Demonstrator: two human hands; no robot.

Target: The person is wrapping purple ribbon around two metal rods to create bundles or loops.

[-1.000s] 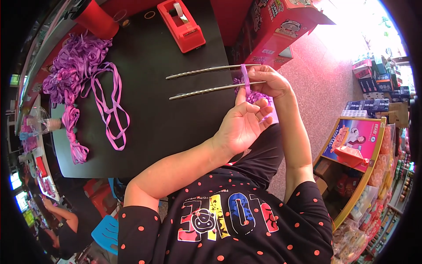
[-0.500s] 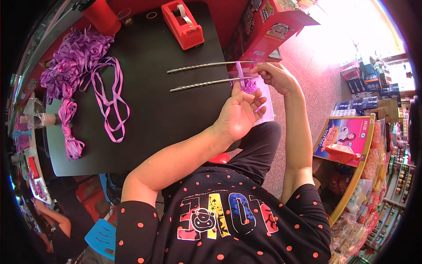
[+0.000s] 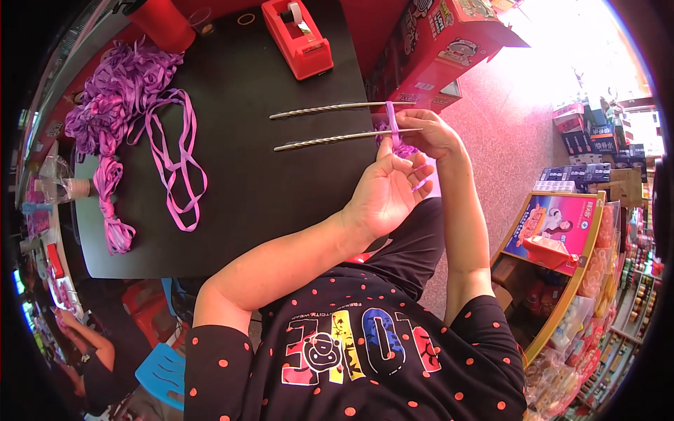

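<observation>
Tape dispenser [image 3: 306, 57], ribbon heap [image 3: 126, 91] on table [image 3: 246, 224]; right grip [image 3: 432, 133] pinching strip [image 3: 393, 121], left grip [image 3: 386, 193] unclear.

Purple ribbon [image 3: 393, 121] stretched across two metal rods [image 3: 330, 108], flanked by left hand [image 3: 387, 193] and right hand [image 3: 434, 135], near black table [image 3: 242, 182]

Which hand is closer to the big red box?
The right hand. In the picture, it is just below the big red box; the left hand is lower down and farther left.
</observation>
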